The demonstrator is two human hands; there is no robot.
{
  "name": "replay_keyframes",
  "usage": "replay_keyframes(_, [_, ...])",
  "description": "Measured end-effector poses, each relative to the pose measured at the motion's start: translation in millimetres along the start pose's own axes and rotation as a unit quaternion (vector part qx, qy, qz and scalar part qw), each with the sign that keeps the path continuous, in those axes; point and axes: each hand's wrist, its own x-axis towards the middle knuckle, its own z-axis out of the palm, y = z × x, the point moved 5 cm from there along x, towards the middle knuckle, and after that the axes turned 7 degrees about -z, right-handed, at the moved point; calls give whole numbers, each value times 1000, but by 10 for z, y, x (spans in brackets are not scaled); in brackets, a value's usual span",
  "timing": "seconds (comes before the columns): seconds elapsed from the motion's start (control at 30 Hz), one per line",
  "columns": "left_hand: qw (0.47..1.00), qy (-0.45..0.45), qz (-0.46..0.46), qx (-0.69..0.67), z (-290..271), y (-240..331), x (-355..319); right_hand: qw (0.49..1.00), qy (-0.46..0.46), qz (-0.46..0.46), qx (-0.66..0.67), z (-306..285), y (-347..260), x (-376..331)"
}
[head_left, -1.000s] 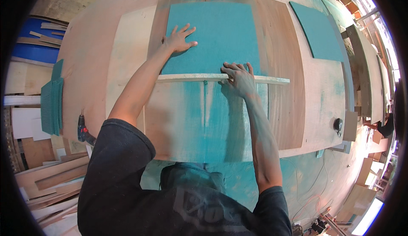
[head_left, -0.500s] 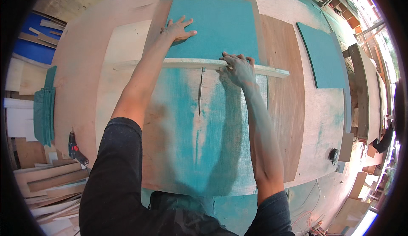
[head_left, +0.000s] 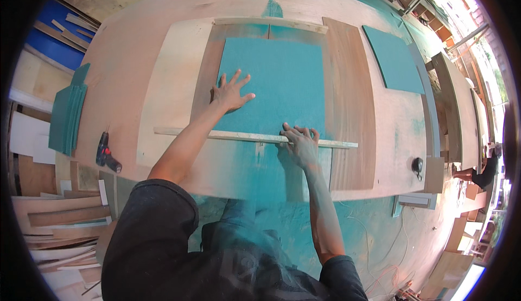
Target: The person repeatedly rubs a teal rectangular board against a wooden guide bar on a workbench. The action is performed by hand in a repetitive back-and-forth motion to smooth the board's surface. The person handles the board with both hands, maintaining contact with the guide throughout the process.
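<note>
Pale table, teal panels, drill

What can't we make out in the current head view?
Head view:
- Left palm: hidden beneath the spread left hand.
- Right hand: its own back hides whether it grips the wooden strip or just rests on it.
- Parts of the strip: covered by the left forearm and right hand.
- Teal panel underside: hidden by its upper face.
- Person at far right: too small near the fisheye rim to tell their activity.
</note>
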Motion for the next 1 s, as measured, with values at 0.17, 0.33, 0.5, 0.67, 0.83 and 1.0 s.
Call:
replay_keyframes(0.17, [1000,-15,6,-15,310,2,-1136,1000,-13,2,-8,119,-443,-1118])
replay_keyframes(0.33, [1000,-20,12,-13,646,-34,-2032,1000,-26,11,0,167,-832,-1981])
replay_keyframes(0.5, [998,-20,11,-53,861,-77,-2526,999,-30,9,9,195,-1106,-2497])
replay_keyframes(0.67, [995,42,-40,-82,910,-203,-2678,987,40,102,113,-130,-948,-2446])
replay_keyframes(0.83, [976,96,-138,-141,916,-319,-2784,946,41,312,-72,-41,-252,-2449])
replay_keyframes(1.0, [978,121,-128,-112,917,-298,-2659,954,37,290,-63,-28,-244,-2413])
